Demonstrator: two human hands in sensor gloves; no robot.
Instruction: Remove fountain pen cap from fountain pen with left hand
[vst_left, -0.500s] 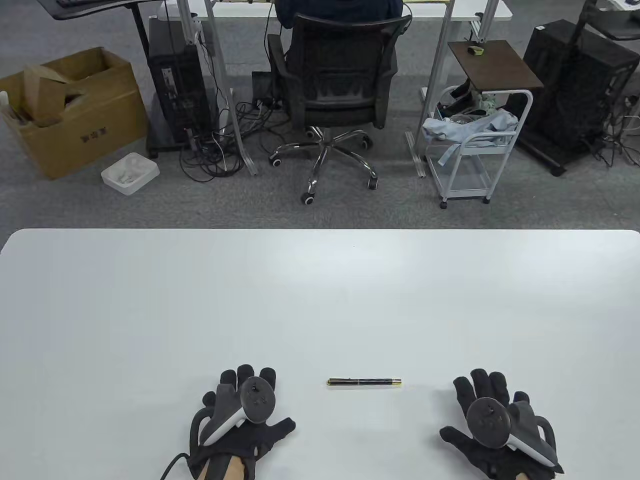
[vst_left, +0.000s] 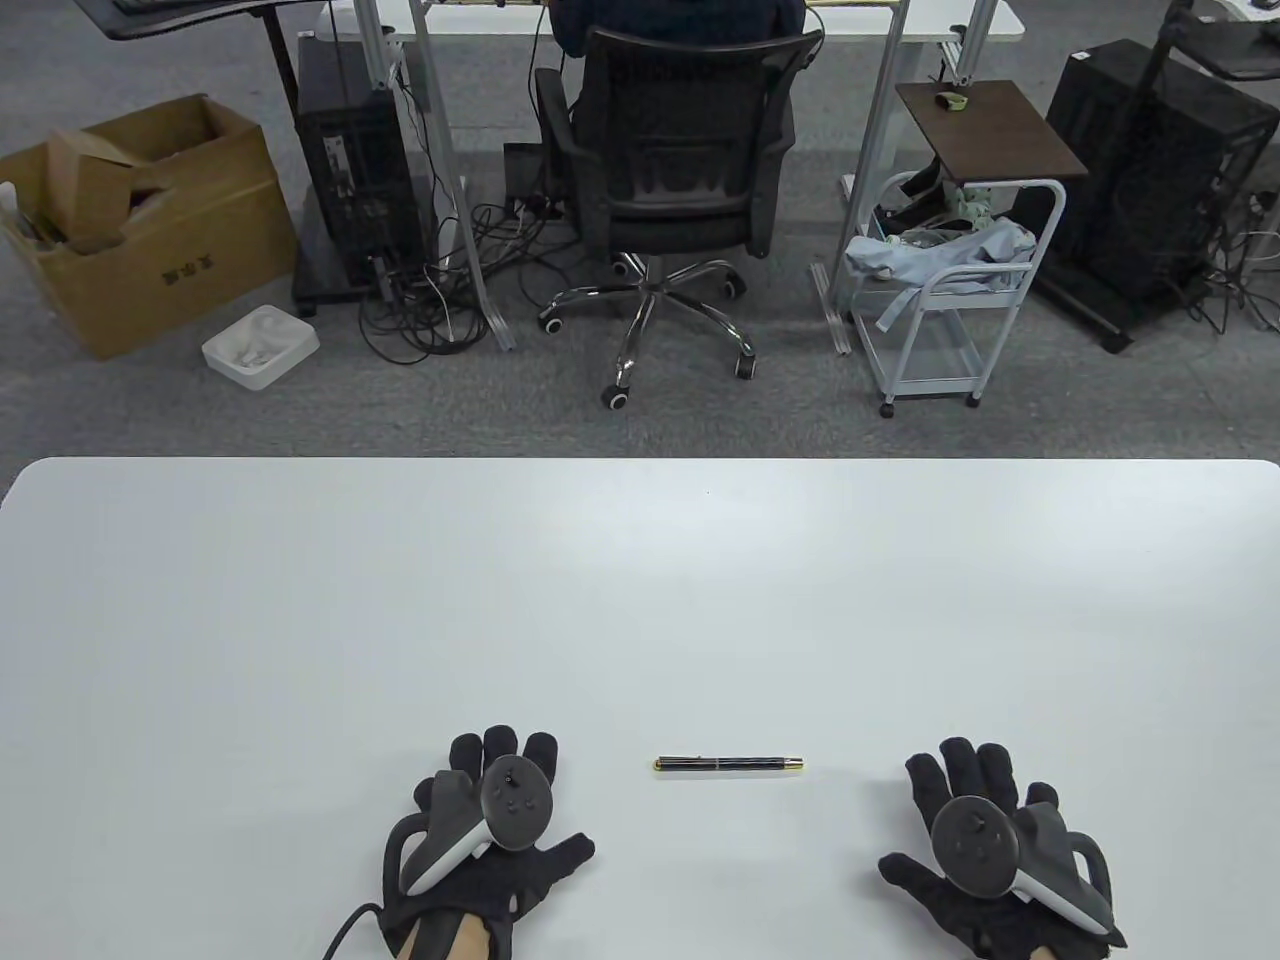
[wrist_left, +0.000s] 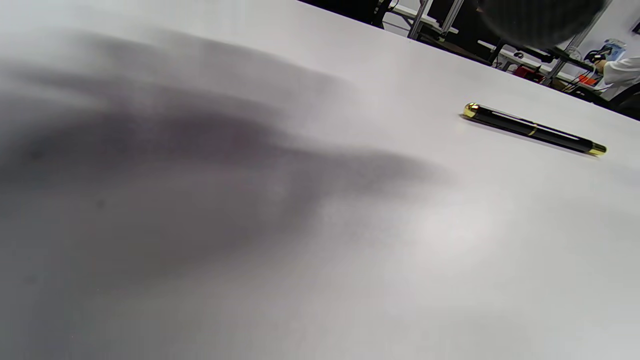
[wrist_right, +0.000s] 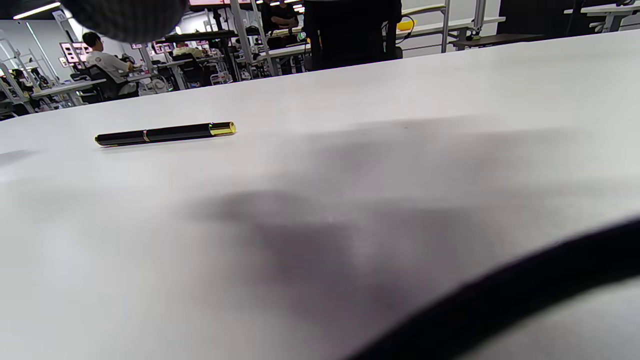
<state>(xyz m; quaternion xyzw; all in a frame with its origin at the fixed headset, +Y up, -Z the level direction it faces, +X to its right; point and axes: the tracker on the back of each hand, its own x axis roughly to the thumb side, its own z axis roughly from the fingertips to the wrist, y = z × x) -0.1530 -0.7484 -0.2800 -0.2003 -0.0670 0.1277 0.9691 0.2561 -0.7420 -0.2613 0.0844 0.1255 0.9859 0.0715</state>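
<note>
The left hand (vst_left: 487, 838) lies flat on the table (vst_left: 640, 600), fingers spread, holding nothing. The fountain pen (vst_left: 729, 766) lies capped and crosswise just to its right, apart from it, between it and the right hand (vst_left: 985, 845), likewise spread flat.

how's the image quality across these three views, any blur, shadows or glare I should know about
Table view: sharp and evenly lit, with soft pale glare patches on the white table and the fountain pen crisp. Left wrist view: a broad, blurry dark shadow covers the left of the frame; the pen is in focus. Right wrist view: a soft shadow mid-frame, and out-of-focus dark shapes at the top left and bottom right.
</note>
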